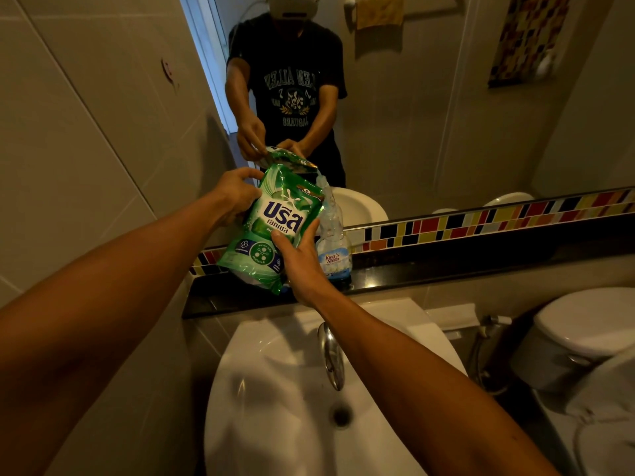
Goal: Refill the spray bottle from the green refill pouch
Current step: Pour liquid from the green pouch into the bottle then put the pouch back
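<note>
A: Where does the refill stand?

B: Mid-pour, as far as I can judge. The green refill pouch (275, 225) is held up at centre frame, tilted so its top corner leans right over the mouth of the spray bottle (331, 231), which stands on the dark ledge (446, 266) under the mirror (412, 97).

A: Who holds what?

B: The left hand (237, 195) grips the pouch's upper left edge, fingers wrapped closed on it. The right hand (299, 261) supports the lower right side, thumb across the front, fingers behind, also closed on the pouch. Neither hand is on the bottle; it stands alone.

A: Is the spray head off?

B: It looks so: the neck seems bare and open, and I see no trigger. Where the head lies I cannot tell.

A: Any liquid in yet?

B: The bottle is clear, with a pale blue label low down. A thin stream seems to run from the corner to the neck, but the fill level is too hard to read.

A: So what remains?

B: Likely finishing the pour, righting the pouch, and refitting the head. The sink (275, 389) sits below, at lower centre.
</note>
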Tool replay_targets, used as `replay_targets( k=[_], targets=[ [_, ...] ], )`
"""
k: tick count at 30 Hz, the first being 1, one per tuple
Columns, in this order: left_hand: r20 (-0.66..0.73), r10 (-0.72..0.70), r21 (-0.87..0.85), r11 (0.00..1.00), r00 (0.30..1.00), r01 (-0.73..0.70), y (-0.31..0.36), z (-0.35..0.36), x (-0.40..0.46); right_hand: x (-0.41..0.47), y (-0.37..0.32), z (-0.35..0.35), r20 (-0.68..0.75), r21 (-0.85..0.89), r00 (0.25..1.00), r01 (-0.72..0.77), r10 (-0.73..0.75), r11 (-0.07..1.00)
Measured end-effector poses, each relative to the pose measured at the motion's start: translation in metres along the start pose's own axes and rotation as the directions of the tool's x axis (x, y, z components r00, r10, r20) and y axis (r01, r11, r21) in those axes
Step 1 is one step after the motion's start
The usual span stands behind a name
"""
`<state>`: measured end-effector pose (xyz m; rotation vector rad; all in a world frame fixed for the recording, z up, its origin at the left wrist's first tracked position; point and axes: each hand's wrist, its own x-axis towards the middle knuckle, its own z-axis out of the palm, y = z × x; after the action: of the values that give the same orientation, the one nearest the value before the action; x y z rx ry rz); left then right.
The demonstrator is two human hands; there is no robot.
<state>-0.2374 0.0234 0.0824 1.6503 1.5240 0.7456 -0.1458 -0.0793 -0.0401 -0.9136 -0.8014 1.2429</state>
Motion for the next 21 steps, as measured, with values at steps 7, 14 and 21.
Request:
replay_targets(
  k=[7,14,21],
  targets=[
    [0.001,-0.002,0.001,1.000,1.000,0.002,0.0042,-0.0024,-0.0042,0.0004,-0.0008,0.0023,-0.004,-0.017,1.000,0.000,0.000,1.000],
    [-0.006,0.003,0.018,1.000,1.000,-0.003,0.0061,-0.0037,-0.0056,0.0007,-0.0007,0.0029,-0.003,-0.013,1.000,-0.010,0.010,1.000],
    [0.008,0.003,0.018,1.000,1.000,-0.003,0.0093,-0.0042,-0.0093,0.0022,0.0016,0.0007,0.010,-0.023,1.000,0.005,-0.005,1.000]
  ],
)
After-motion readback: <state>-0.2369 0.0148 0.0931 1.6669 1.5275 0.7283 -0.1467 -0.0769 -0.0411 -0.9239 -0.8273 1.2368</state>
